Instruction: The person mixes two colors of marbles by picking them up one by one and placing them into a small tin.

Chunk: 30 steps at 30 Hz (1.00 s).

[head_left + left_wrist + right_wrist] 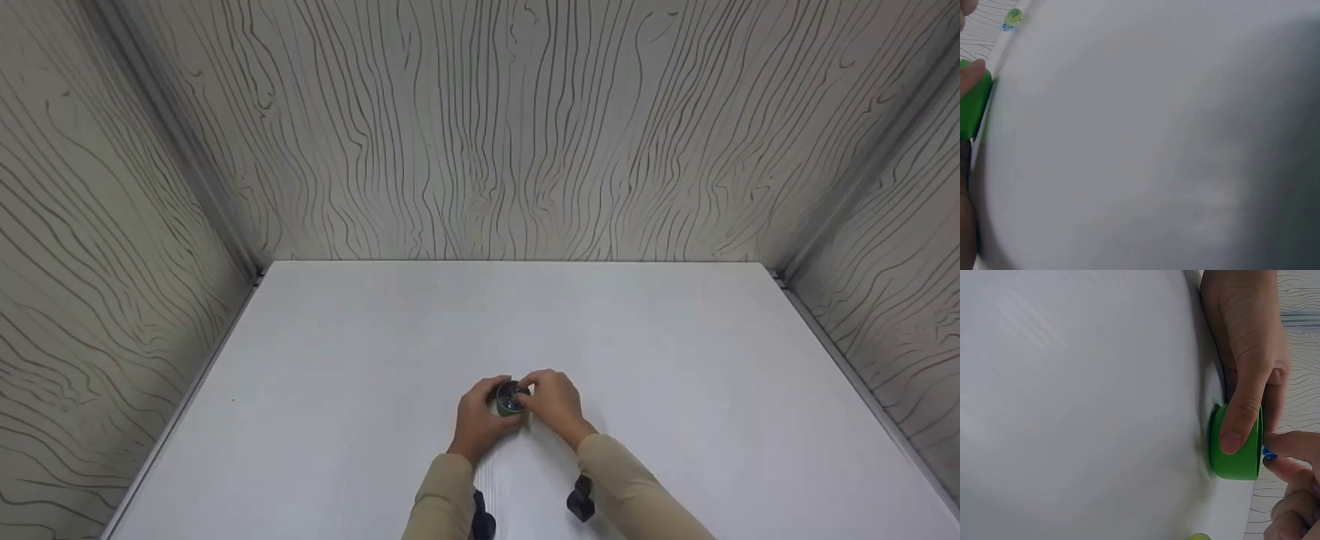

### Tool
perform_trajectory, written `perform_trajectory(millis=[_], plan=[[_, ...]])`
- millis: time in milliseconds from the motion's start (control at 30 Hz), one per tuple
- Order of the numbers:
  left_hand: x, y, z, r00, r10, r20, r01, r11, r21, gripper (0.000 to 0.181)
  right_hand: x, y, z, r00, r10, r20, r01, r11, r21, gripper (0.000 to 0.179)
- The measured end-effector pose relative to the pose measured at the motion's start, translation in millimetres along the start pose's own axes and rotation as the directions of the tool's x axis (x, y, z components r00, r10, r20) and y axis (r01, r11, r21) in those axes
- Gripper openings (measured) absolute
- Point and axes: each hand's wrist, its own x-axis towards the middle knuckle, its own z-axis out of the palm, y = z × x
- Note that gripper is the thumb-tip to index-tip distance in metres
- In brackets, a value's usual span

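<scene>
A small green cup (1238,464) stands upright on the white table, gripped around its side by my left hand (480,420). The thumb lies along the near wall in the right wrist view. Over the cup's mouth, my right hand (556,401) pinches a small shiny blue marble (1269,453) between thumb and forefinger. Seen from above, the inside of the cup looks dark blue with light glints; its contents are too small to make out. The left wrist view catches only the cup's green side (974,107) and parts of both hands.
A clear yellow-green marble (1013,17) and something small and blue (1007,27) lie on the table beyond the cup. The white tabletop (337,360) is bounded by wood-grain patterned panels (480,135) at the back and sides. Dark wrist straps (581,499) hang under the sleeves.
</scene>
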Motion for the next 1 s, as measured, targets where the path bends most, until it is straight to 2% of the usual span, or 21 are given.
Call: perform_trajectory(millis=[267,467,767,1000], plan=[[1.0,1.4,0.5,1.0,-0.029,0.006,0.029,1.0,0.001,0.054,1.1,-0.4,0.1,1.0,-0.005,-0.006,0.005,1.0,0.0,0.015],[0.3,-1.1,1.3,1.0,-0.003,-0.005,0.003,1.0,0.003,0.055,1.7,-1.6,-2.0,1.0,0.001,-0.01,-0.001,1.0,0.003,0.014],[-0.4,-0.5,0.1,1.0,-0.001,-0.004,0.001,1.0,0.002,0.054,-1.5,0.6,-2.2,1.0,-0.011,-0.016,0.012,1.0,0.029,0.014],[-0.5,-0.7,0.4,1.0,0.02,-0.004,-0.02,1.0,-0.004,0.054,-3.3,1.4,-5.1,0.999,-0.024,-0.045,0.026,0.999,0.043,0.01]])
